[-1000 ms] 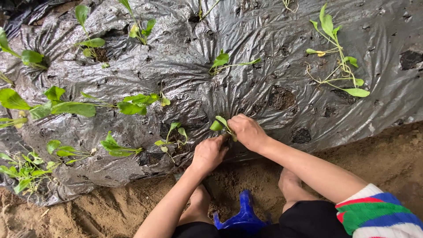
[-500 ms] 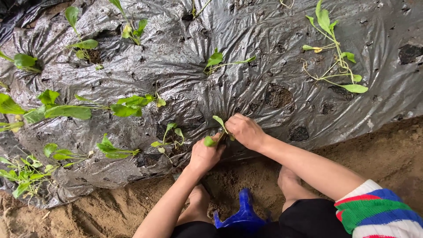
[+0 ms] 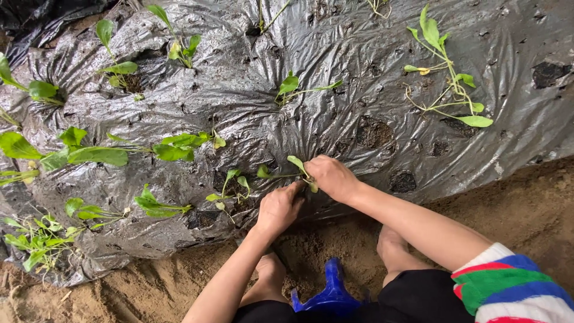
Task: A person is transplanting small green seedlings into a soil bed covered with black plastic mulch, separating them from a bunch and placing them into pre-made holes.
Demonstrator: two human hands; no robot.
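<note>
Head view. Right hand (image 3: 332,177) is closed on a small seedling (image 3: 287,170) at the near edge of the black plastic sheet (image 3: 335,54); its fingers curl under, so the stem base and planting hole are hidden. Left hand (image 3: 278,209) is bunched beside it, knuckles up; whether it holds anything cannot be told. Other seedlings (image 3: 451,90) stand farther up the sheet. Bare sandy soil (image 3: 526,203) runs along the near edge. A blue object (image 3: 332,293) is partly hidden between the knees.

No packages, labels, signs or screens are seen anywhere in the frame, from the upper left to the lower right.
</note>
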